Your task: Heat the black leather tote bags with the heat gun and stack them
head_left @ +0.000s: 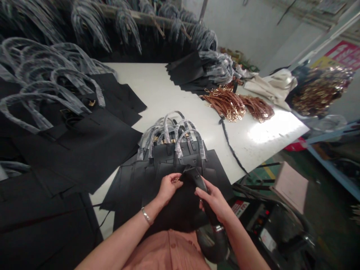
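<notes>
My left hand is closed, thumb and fingers pinched at the edge of a black leather bag panel near its top. In my right hand is a black tube-like tool, fingers wrapped round it. A silver ring sits low on the tool, which bends into a thick curve near my lap. Its upper end lies against the leather close to my left fingertips. Just beyond my hands are several black bag panels in a stack, their upright handles wrapped in clear plastic.
More black panels with wrapped handles cover the left of the white table. At the far right lie brown straps with gold clasps and beige cloth. A rack of handles runs behind. Right of me stands a black machine.
</notes>
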### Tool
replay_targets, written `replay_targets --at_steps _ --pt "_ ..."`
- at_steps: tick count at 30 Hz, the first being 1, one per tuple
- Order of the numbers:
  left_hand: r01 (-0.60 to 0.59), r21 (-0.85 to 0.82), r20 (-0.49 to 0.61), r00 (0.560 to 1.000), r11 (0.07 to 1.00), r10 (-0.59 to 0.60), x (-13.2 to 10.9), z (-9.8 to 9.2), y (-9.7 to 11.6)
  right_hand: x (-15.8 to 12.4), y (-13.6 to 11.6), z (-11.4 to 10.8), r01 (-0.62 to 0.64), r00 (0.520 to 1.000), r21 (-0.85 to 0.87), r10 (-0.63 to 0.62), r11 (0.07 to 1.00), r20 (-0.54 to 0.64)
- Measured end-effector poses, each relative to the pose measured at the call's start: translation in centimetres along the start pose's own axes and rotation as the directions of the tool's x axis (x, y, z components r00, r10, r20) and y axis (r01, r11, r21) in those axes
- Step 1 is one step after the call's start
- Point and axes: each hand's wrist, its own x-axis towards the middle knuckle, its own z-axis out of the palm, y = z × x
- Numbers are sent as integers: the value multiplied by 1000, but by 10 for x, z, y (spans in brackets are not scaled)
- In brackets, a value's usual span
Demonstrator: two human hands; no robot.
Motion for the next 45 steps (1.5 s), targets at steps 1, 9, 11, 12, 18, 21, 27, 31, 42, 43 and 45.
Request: replay_targets --at_steps 1,9,11,12,18,21,27,31,42,43,45 --pt "13 -14 6 1000 1000 -13 0 0 0 -1 2 -2 -6 1000 -16 6 1000 26" --pt "-79 221 110 992 972 56 -11 10 -32 8 3 6 23 999 -72 -25 997 -28" --pt "-197 390 127 979 900 159 -15 3 -35 16 -2 8 78 996 -105 -82 991 -32" --pt "-274 478 125 962 835 244 -16 -4 -34 20 -4 8 99 995 -137 -101 986 -10" --pt "-160 919 -81 818 361 569 1 -47 5 36 -8 21 125 990 -265 -104 956 93" --pt "-59 951 -90 887 304 453 17 -51 21 46 -10 33 123 988 -245 -96 962 117" --pt "-98 608 -180 950 788 257 37 -55 24 66 -21 47 96 980 -236 -49 967 194" --pt "-160 391 -82 975 907 207 37 -63 21 70 -31 52 55 965 -117 -23 992 263" --pt "-86 -77 -107 991 993 77 29 -56 12 67 -39 53 73 987 -9 -70 997 143" --pt "-80 -112 -109 992 990 68 29 -54 11 68 -41 51 90 991 7 -90 996 100" --pt "-79 -168 -114 992 983 60 28 -51 11 65 -43 44 102 990 10 -102 995 93"
